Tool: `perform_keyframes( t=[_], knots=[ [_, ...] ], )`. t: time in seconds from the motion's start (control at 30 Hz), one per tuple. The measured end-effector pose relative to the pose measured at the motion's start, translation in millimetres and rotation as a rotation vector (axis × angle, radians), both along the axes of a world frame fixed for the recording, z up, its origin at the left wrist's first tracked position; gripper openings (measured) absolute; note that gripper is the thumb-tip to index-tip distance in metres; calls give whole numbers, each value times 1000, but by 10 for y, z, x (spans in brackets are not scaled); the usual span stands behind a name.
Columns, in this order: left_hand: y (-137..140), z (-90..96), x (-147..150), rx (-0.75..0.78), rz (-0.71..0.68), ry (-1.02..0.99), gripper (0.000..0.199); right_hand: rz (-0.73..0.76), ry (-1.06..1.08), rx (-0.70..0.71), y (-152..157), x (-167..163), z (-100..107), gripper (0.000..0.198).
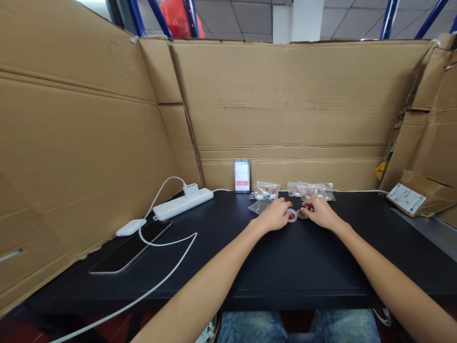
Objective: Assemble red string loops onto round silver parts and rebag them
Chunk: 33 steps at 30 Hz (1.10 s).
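Clear round plastic disc with a red centre (292, 216) is over the black rectangular tabletop (285, 267), in from its back edge. Left hand (275, 214): fingers curled at the rim; cannot tell whether pinching. Right hand (319, 213): thumb and fingers appear to pinch a small brownish disc with a red part (302, 215), just beside. Handling: light fingertips on rims, both discs kept low, red parts unsquashed. Orientation: clear disc's red centre shows upward; circular, no long axis. Brownish disc partly covered, facing unclear.
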<state>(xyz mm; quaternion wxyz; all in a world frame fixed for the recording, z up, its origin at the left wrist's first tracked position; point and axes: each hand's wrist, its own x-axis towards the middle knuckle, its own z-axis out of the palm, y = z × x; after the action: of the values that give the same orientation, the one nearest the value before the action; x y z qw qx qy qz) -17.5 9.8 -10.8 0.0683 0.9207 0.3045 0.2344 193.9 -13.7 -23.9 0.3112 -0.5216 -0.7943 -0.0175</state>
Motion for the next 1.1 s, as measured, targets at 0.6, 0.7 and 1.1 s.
perform_keyframes(
  t=[0.6, 0.7, 1.1],
  knots=[
    [-169, 232, 105, -105, 41, -246, 16, 182, 517, -25, -6, -113, 93, 23],
    [-135, 246, 103, -175, 74, -353, 14, 165, 537, 22, -52, -148, 132, 24],
    [47, 130, 125, -438, 168, -557, 10, 207, 475, 96, -186, -289, 170, 14]
  ],
)
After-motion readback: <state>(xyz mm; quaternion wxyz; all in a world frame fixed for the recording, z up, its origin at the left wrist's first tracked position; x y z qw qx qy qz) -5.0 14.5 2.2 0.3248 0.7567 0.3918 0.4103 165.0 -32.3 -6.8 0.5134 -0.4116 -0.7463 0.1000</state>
